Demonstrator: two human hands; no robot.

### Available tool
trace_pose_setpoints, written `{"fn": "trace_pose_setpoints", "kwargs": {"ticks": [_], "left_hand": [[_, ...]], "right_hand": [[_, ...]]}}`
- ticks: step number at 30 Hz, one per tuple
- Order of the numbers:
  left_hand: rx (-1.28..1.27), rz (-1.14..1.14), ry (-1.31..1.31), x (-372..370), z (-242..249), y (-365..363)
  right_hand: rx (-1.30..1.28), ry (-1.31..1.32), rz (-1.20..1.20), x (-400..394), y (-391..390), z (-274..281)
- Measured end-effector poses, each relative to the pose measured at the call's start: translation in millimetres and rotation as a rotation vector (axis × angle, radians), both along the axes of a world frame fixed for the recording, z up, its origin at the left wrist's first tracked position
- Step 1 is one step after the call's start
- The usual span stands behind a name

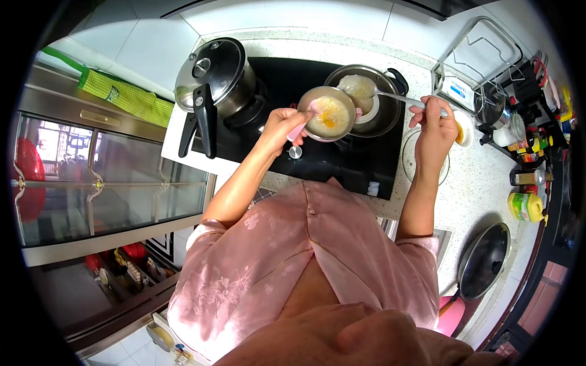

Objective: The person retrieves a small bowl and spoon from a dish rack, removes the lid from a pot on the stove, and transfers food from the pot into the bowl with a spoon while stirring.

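The shirt (244, 244) is pink, the stovetop (281, 79) black.

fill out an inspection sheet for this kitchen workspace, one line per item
surface: speckled worktop, black hob set in it
job's things: bowl of pale food with a yellow patch; long-handled spoon, also with pale food, above the open pot
clutter: lidded cooker on the hob's left; glass lid, wire rack and dark pan to the right
grip: left hand on the bowl's pink handle, right hand on the spoon
cables: nothing seen
surroundings: glass-fronted cabinet and yellow-green cloth left, bottles at far right
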State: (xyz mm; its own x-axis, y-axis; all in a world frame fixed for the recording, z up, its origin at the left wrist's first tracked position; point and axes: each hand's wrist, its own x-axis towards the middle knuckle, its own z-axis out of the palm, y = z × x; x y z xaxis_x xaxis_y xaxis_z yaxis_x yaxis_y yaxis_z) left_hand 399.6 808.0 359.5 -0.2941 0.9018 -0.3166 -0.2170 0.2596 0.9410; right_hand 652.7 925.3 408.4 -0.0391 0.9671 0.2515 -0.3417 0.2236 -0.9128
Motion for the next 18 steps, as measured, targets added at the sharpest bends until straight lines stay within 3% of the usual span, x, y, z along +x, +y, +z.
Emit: {"fn": "trace_pose_setpoints", "kwargs": {"ticks": [1,4,7,9,12,15,18], "left_hand": [[0.009,-0.013,-0.002,3.1,1.4,2.3],[0.027,-0.020,-0.013,10.2,4.8,4.9],[0.034,-0.019,-0.036,10.0,0.1,5.2],[0.031,-0.014,-0.047,8.2,-4.0,4.6],[0.026,-0.005,-0.073,6.7,-8.0,3.5],[0.028,0.033,-0.110,1.5,-11.3,-0.5],[0.057,0.072,-0.117,-9.4,-13.8,-12.0]], "right_hand": [[-0.001,-0.006,0.002,0.7,-7.5,2.4],[0.390,-0.490,0.276,5.9,-21.3,3.1],[0.562,-0.555,0.240,4.0,-26.3,-0.2],[0.447,-0.487,0.208,4.6,-24.1,-9.1],[-0.063,-0.053,0.055,-2.0,-13.5,-15.8],[-0.144,0.148,0.121,-1.2,1.7,-30.8],[-0.125,0.121,0.053,-6.3,8.6,-36.8]]}}
